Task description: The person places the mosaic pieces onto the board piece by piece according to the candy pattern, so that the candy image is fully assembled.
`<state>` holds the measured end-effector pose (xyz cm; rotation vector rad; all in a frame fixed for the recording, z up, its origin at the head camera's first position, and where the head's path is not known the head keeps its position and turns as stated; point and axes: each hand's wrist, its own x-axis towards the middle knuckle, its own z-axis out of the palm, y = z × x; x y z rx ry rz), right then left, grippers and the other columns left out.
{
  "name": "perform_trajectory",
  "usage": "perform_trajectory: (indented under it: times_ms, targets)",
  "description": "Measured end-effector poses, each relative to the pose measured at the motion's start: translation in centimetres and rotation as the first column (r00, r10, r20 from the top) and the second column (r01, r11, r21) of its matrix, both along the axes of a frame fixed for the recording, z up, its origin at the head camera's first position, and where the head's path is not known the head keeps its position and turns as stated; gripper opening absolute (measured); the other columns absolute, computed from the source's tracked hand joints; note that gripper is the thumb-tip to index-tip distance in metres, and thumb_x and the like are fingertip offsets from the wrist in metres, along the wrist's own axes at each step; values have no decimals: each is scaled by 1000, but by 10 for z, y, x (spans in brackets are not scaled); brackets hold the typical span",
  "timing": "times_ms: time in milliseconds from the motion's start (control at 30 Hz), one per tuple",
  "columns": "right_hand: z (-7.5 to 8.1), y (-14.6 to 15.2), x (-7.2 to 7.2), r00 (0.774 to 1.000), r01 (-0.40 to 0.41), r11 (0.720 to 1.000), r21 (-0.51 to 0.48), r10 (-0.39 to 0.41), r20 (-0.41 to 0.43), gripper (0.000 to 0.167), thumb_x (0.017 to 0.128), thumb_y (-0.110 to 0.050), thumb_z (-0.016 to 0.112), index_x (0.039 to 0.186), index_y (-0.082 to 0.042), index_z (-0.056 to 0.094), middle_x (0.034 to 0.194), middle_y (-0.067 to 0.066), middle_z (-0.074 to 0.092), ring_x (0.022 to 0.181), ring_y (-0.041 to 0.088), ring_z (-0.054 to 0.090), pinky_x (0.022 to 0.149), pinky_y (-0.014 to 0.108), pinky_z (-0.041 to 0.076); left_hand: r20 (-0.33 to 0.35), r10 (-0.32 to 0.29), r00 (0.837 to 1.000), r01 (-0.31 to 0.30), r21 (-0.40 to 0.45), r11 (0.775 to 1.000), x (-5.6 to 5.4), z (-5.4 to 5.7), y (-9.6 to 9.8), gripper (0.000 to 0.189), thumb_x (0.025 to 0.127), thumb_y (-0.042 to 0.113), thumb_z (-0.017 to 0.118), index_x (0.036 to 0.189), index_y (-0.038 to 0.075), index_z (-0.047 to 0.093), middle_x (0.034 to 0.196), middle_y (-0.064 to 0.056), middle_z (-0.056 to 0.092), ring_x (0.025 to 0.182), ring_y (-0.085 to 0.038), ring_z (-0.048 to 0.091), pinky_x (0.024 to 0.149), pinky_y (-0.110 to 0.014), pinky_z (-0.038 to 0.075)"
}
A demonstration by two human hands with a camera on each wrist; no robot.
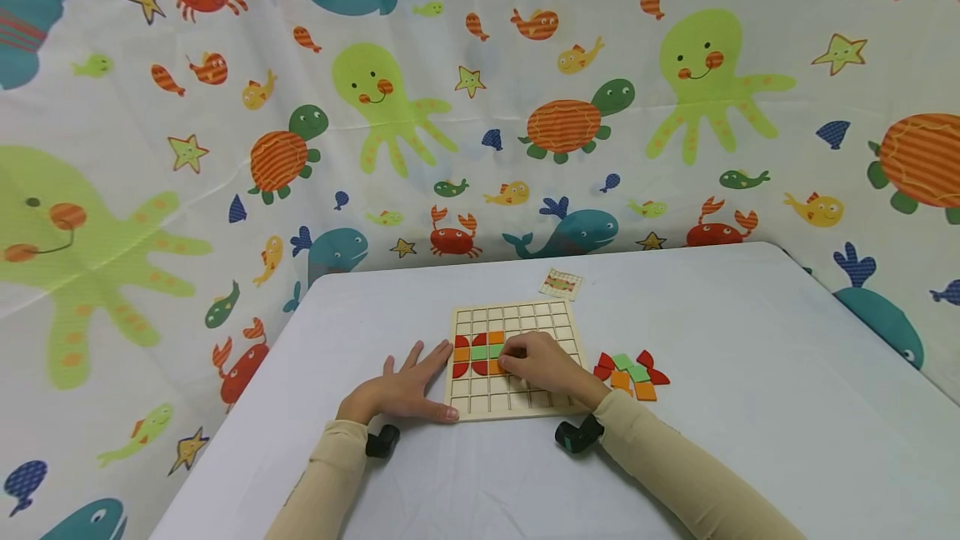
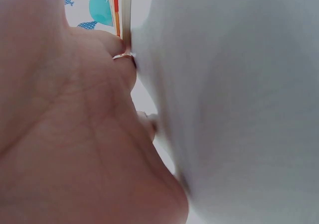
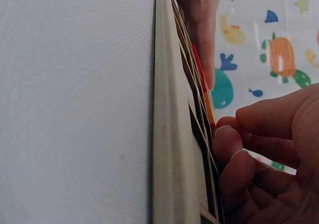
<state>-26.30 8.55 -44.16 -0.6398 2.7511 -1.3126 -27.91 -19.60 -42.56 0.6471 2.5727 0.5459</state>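
A pale wooden grid board lies on the table, with red, orange and green tiles in several cells at its left. My left hand is spread beside the board's left edge, its fingertips and thumb right at the frame. Over the board, my right hand has its fingers curled, with the fingertips at a green square tile and an orange square tile. In the right wrist view the right fingertips come close together at the board's surface; I cannot tell whether they pinch a tile.
Loose red, green and orange tiles lie together right of the board, near the right forearm. A small pattern card sits behind the board. A curtain printed with sea animals hangs behind the white table.
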Motion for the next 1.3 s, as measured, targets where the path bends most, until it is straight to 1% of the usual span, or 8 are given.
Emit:
perform_trajectory:
  times_ms: [167, 333, 467, 700, 767, 967, 1133, 1300]
  targets:
    - [0, -1, 0, 1000, 6, 1000, 12, -6, 1, 12, 105, -16, 68, 99, -13, 79, 83, -8, 66, 81, 14, 58, 77, 34, 50, -6, -6, 1000, 6, 22, 1000, -2, -4, -2, 128, 78, 76, 79, 173, 14, 20, 179, -11, 13, 162, -45, -6, 118, -78, -12]
    - [1, -1, 0, 1000, 6, 1000, 12, -6, 4, 12, 105, -16, 68, 99, -12, 79, 83, -8, 65, 82, 14, 58, 77, 34, 50, 8, 2, 1000, -2, -2, 1000, 2, 3, 0, 122, 82, 66, 83, 173, 14, 20, 179, -10, 13, 163, -43, -5, 120, -75, -10]
    - [1, -1, 0, 1000, 5, 1000, 8, -5, 7, 12, 105, -16, 68, 99, -12, 79, 84, -8, 66, 82, 15, 58, 77, 34, 50, 6, 0, 1000, 0, -14, 1000, 2, 3, 0, 122, 82, 64, 83, 173, 14, 19, 180, -9, 12, 163, -43, -5, 121, -75, -9]
    - [5, 5, -3, 997, -44, 999, -13, 44, 62, 14, 106, -19, 68, 103, -11, 79, 84, -5, 67, 79, 15, 60, 73, 31, 52, -11, -7, 1000, 7, 9, 1000, -13, -22, -7, 130, 76, 80, 78, 174, 21, 16, 180, -5, 9, 163, -41, -10, 118, -76, -13]
    - [9, 9, -4, 991, -79, 996, -39, 83, 109, 15, 107, -19, 68, 107, -9, 79, 85, -2, 69, 75, 15, 62, 70, 30, 54, -15, -6, 1000, 6, 21, 1000, -13, -23, -8, 130, 75, 80, 78, 174, 21, 17, 180, -5, 10, 163, -42, -9, 117, -78, -14]
    - [23, 35, -10, 969, -141, 987, -74, 153, 193, 21, 107, -18, 67, 115, -2, 76, 89, 5, 73, 73, 20, 68, 72, 32, 59, -12, -7, 1000, 8, 20, 1000, -3, -7, -3, 128, 76, 71, 84, 173, 15, 22, 179, -12, 14, 162, -46, -5, 118, -78, -12]
    - [31, 63, -15, 977, -110, 993, -39, 115, 182, 24, 106, -18, 68, 119, 1, 76, 94, 7, 74, 80, 22, 68, 78, 34, 59, -1, 2, 1000, -2, -2, 1000, 0, 2, -1, 122, 80, 63, 84, 173, 14, 21, 179, -10, 14, 163, -43, -4, 120, -76, -9]
    - [39, 88, -19, 986, -74, 997, 2, 73, 151, 28, 105, -17, 69, 122, 4, 75, 105, 8, 76, 89, 23, 67, 84, 39, 59, -2, -5, 1000, 5, 2, 1000, 1, 4, -1, 124, 80, 66, 83, 172, 12, 22, 179, -12, 14, 162, -45, -3, 120, -76, -9]
